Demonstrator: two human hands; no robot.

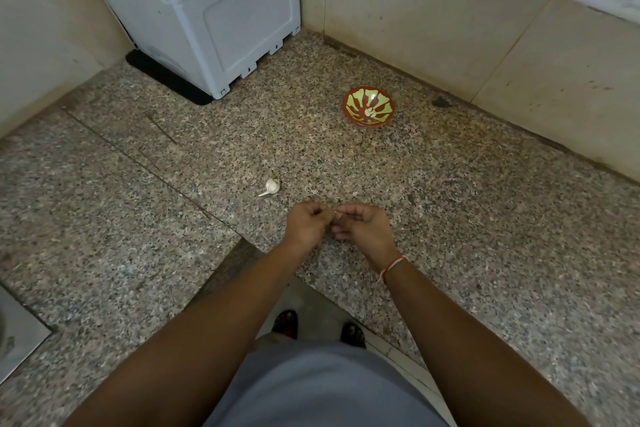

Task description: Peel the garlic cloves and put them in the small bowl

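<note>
My left hand (306, 224) and right hand (363, 224) meet, fingers curled, pinching a garlic clove (336, 215) between them. The small bowl (369, 106) sits well beyond.

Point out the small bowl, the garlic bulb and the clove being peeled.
small bowl (369, 106): head view, patterned inside.
garlic bulb (272, 185): head view, round body.
clove (336, 210): head view, pale tip between both hands' fingertips.

Single head-worn wide-angle view, looking forward and steeply down from standing height, speckled stone counter (450, 218) filling the frame, both forearms reaching in from the bottom edge, tiled wall corner at top, edges bowed by the lens
</note>
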